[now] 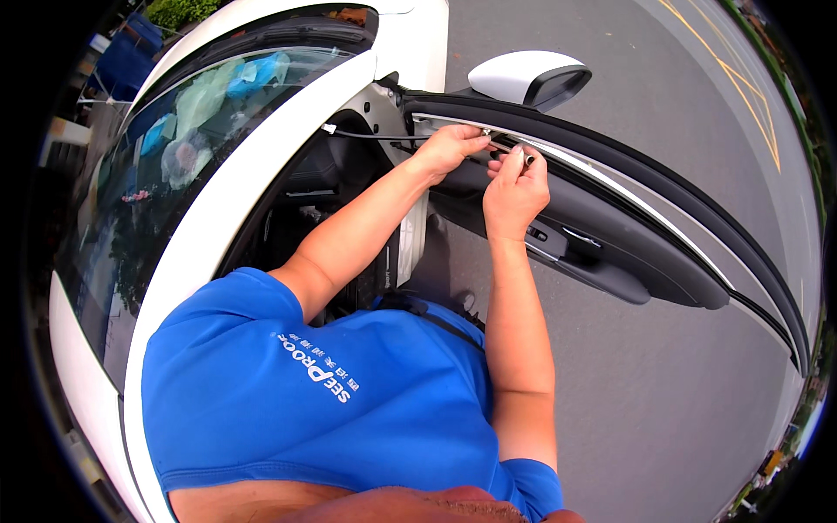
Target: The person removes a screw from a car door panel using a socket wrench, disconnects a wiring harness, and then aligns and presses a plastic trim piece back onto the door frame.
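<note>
The open door (602, 209) of a white car is in front of me, its black inner panel towards me. My left hand (449, 150) is at the top edge of the door, thumb and fingers pinched on something small at the window slot. Close beside it on the right, my right hand (516, 187) is closed around a slim tool (529, 160) with a round dark end; most of it is hidden by the fingers. A thin black cable (375, 136) with a white connector (329, 128) runs from the windscreen pillar towards my left hand.
A white side mirror (527, 77) juts out beyond the door's front corner. To my left are the white pillar (253, 166) and the windscreen (200, 131), with bluish and pale plastic behind it. Grey asphalt (628, 383) lies under the door.
</note>
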### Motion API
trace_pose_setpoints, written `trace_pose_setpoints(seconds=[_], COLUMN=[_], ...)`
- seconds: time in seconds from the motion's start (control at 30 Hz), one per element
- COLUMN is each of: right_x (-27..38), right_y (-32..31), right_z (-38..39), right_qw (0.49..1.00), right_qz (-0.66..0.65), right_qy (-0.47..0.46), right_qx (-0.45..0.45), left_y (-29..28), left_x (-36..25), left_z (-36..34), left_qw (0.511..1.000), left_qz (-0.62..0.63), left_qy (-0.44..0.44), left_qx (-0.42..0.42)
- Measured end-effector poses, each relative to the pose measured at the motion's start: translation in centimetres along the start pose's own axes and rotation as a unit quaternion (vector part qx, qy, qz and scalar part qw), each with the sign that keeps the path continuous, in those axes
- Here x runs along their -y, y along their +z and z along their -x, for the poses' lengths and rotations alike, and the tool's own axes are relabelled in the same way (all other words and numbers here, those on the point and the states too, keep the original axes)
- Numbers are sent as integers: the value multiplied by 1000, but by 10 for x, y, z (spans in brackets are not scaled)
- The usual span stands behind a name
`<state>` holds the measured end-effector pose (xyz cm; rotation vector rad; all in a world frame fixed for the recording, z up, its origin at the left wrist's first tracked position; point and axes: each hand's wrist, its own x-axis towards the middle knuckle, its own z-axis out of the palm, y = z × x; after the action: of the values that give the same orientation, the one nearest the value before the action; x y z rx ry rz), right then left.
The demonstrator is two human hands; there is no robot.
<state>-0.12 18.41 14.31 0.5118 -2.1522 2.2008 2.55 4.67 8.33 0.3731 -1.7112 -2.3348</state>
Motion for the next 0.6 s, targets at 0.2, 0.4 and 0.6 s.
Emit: trace_pose_setpoints(seconds=[0.2,0.4,0.6], right_x=[3,-15,-37], right_y=[-9,-24,-36], right_z=[-12,-28,-29], right_qw=[998,991,975], right_qz=[-38,-94,-175], right_qy=[58,98,134], right_qx=[8,15,27], left_y=[2,4,10], left_x=[6,10,1], left_z=[-3,-7,-2], left_qw=[999,999,995], left_qz=[-33,-19,-63], left_qy=[-6,-2,-26], left_qx=[-23,-46,-66])
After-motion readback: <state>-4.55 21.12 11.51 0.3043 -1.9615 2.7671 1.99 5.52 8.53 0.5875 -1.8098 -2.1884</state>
